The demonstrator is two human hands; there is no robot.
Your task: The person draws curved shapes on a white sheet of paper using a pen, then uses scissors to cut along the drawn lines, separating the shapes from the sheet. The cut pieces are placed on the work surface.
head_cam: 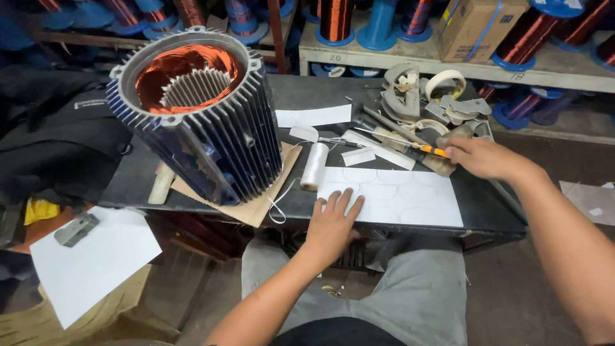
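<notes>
My left hand (333, 221) lies flat with fingers spread on the near left corner of a white sheet (400, 195) marked with curved outlines, at the front of the dark bench (493, 214). My right hand (483, 157) reaches over the sheet's far right corner and touches a pile of tools, its fingers at an orange-handled tool (428, 149); whether it grips the tool is unclear. A white spool of cord (314, 166) lies just left of the sheet. A finned blue-grey motor stator (198, 109) with copper windings stands tilted on cardboard at the bench's left.
Grey cut-out shapes and a roll of tape (445, 82) lie at the back right. Shelves behind hold copper wire spools (336, 19) and a cardboard box (477, 25). A white sheet with a grey block (77, 229) sits lower left. My knees are under the bench.
</notes>
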